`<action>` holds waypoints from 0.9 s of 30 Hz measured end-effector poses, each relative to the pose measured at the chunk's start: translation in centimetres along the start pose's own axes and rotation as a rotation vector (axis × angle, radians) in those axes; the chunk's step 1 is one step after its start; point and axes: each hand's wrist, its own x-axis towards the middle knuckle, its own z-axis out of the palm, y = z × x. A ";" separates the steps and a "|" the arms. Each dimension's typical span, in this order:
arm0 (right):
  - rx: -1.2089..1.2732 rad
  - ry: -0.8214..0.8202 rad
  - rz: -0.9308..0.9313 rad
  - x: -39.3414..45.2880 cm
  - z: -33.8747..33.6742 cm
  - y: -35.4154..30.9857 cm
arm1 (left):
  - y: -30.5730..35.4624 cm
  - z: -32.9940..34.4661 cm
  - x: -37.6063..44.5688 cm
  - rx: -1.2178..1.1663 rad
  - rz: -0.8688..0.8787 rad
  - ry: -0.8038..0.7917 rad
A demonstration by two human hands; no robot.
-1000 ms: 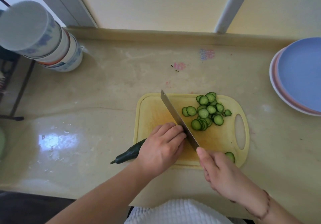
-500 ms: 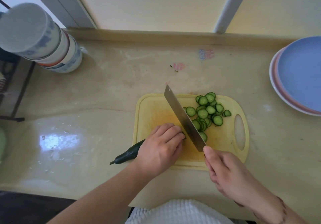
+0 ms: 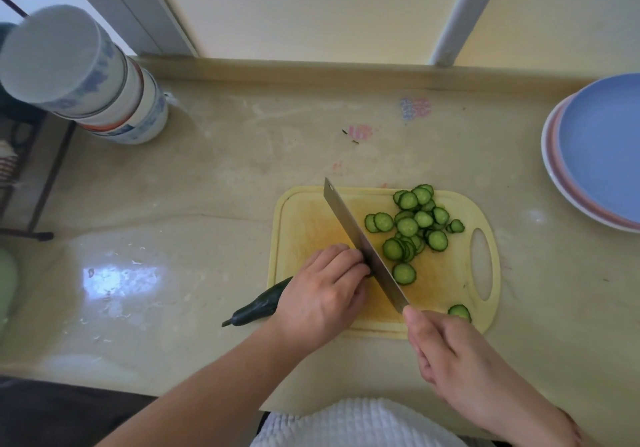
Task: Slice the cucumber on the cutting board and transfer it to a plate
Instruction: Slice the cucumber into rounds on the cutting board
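- The left hand curls over the cucumber on the board; the dark end sticks out over the surface
- The right hand grips the knife; the blade is beside the left fingers
- Slices lie right of the blade; plates stand well apart at right

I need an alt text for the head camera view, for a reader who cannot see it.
A left hand holds a cucumber on a yellow cutting board while the right hand cuts it with a cleaver. Cut slices lie on the board; stacked plates stand at the right.
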 end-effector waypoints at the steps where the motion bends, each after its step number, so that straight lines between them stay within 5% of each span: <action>1: -0.028 0.006 -0.005 0.5 0.2 0.1 | 0.0 0.0 0.0 0.001 0.001 0.001; 27: 0.039 -0.006 -0.010 -0.4 -0.1 -0.2 | 0.0 -0.1 0.2 -0.036 -0.021 0.021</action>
